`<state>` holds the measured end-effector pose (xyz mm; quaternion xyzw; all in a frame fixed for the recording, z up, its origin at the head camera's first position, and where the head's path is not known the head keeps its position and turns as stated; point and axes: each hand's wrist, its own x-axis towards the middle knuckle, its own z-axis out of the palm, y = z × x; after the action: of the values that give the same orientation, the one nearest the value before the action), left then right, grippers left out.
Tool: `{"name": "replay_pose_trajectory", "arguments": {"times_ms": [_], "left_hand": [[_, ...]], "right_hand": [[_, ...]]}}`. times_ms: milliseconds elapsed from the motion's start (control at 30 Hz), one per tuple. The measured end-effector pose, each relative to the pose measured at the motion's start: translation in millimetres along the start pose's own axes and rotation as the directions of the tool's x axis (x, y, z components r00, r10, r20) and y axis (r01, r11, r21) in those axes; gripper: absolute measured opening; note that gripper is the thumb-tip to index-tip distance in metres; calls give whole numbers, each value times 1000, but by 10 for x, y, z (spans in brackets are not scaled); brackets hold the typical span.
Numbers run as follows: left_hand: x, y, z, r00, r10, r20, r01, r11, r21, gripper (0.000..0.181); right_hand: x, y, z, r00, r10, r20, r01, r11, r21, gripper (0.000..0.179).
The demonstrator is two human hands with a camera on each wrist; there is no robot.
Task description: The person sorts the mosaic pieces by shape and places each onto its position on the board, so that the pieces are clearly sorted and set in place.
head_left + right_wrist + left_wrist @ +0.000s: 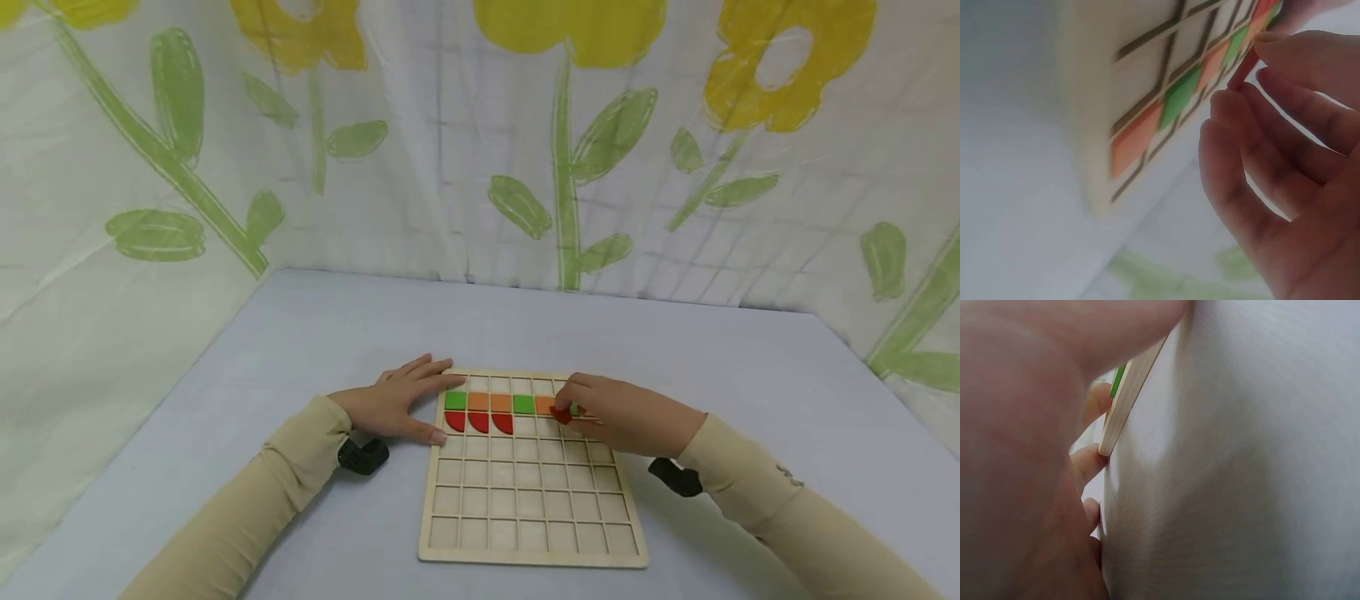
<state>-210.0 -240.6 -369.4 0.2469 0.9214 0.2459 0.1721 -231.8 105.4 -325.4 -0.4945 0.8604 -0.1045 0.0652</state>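
Observation:
A wooden grid board [532,558] lies on the table. My left hand [397,404] rests at its upper left, fingers spread, with the thumb and a fingertip touching the left rim. Over the board's right side, my right hand [622,417] pinches a red quarter-circle piece [560,414] between thumb and fingertips; in the right wrist view this red piece [1244,69] is held above the board. Three red quarter-circle pieces [477,422] sit in cells at the left of the third row. Above them runs a row of green squares [523,405] and orange squares [501,403], partly hidden by my right hand.
The pale table [360,317] extends around the board. Behind it hangs a white curtain [420,208] with painted yellow flowers and green leaves. A dark wrist strap [363,457] shows under the left wrist, another strap [675,477] under the right.

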Motion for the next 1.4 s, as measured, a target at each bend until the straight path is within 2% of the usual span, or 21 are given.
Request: {"name": "replay_pose_trajectory", "arguments": {"times_ms": [67, 167, 400, 733, 1000, 1233, 1400], "left_hand": [[4, 7, 2, 1000, 1, 0, -1, 1000, -1, 86], [7, 5, 2, 1000, 1, 0, -1, 1000, 3, 85], [10, -19, 6, 1000, -8, 1, 8, 1000, 4, 86], [4, -16, -5, 1000, -2, -2, 2, 1000, 1, 86], [7, -7, -7, 1000, 4, 0, -4, 1000, 3, 86], [8, -17, -8, 1000, 4, -2, -4, 1000, 6, 85], [12, -10, -4, 1000, 0, 3, 0, 1000, 3, 86]], "right_hand": [[84, -63, 23, 999, -48, -1, 48, 999, -1, 17], [201, -146, 62, 997, -76, 9, 77, 997, -9, 12], [370, -252, 127, 996, -41, 78, 45, 998, -43, 5], [367, -225, 148, 989, -145, 2, 144, 979, -143, 10], [376, -170, 194, 979, -198, -40, 187, 965, -185, 17], [353, -142, 185, 977, -205, -58, 192, 964, -183, 18], [336, -129, 182, 985, -168, -48, 156, 970, -185, 19]]}}
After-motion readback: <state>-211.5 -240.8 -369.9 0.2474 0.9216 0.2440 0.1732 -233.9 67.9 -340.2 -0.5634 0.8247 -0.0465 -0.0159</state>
